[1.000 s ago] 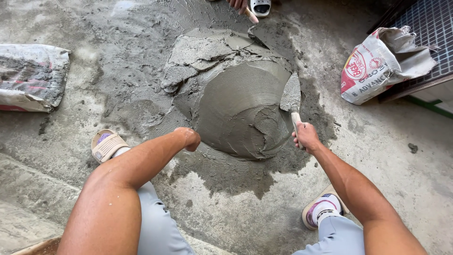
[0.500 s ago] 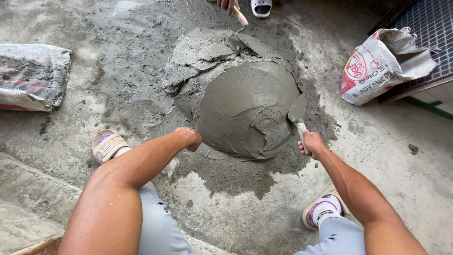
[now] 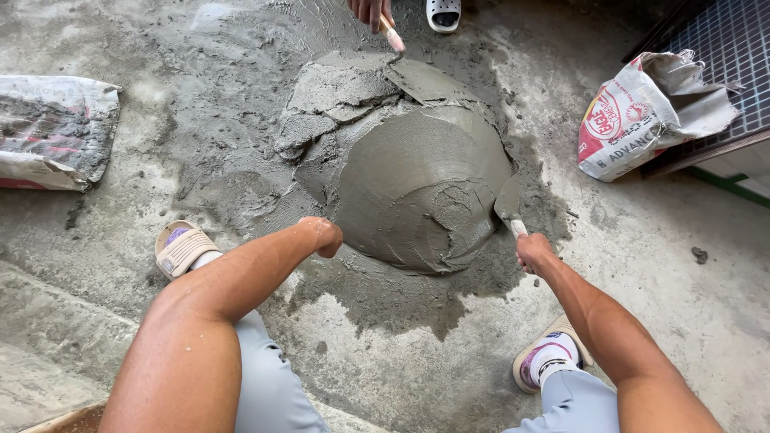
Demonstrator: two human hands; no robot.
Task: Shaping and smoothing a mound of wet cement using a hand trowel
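Now gripping a trowel (image 3: 508, 207) in right hand (image 3: 533, 252), blade set against the wet mortar mound (image 3: 417, 192) at its three o'clock edge, left hand (image 3: 323, 236) curled shut and empty at seven o'clock.

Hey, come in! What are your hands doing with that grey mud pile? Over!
Right hand grips trowel, blade against wet mortar mound. Left hand fisted at mound's edge, empty. Another person's hand works a second trowel at far side.
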